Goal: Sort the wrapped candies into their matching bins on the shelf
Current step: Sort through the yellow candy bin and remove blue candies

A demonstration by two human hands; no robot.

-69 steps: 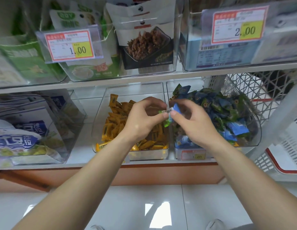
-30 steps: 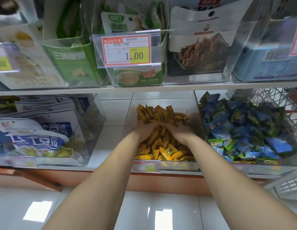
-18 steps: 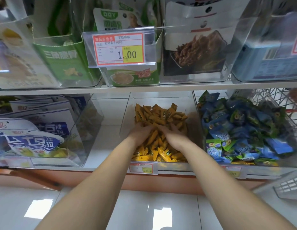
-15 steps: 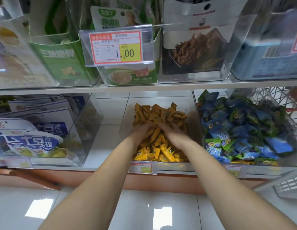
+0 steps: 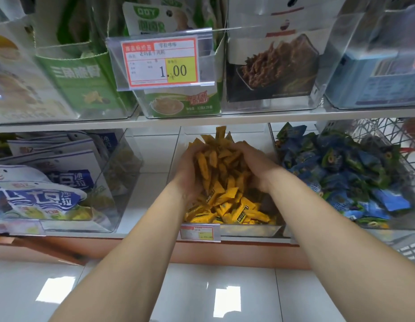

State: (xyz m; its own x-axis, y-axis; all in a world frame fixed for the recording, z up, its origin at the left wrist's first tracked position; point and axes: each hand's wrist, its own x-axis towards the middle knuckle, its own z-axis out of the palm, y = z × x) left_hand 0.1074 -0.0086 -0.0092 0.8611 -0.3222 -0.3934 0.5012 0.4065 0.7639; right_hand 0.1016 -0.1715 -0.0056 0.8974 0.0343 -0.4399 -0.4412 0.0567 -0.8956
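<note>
A clear middle bin [image 5: 248,230] on the lower shelf holds a heap of yellow wrapped candies [image 5: 234,210]. Both hands are inside it, cupped towards each other. My left hand [image 5: 190,173] and my right hand [image 5: 257,168] squeeze a raised mound of yellow candies [image 5: 215,156] between their palms, fingers curled round the pile. To the right, a second clear bin [image 5: 387,226] is piled with blue and green wrapped candies [image 5: 341,168].
A clear bin with blue and white snack bags [image 5: 44,196] stands at the lower left. The upper shelf [image 5: 201,120] carries bins of snack packets and a 1.00 price tag [image 5: 160,62]. A white wire basket [image 5: 387,133] sits at far right. Glossy tile floor lies below.
Earlier both hands pinched a blue and green candy by the right bin. They then dug into the yellow candies and have now scooped a mound upward between them.
</note>
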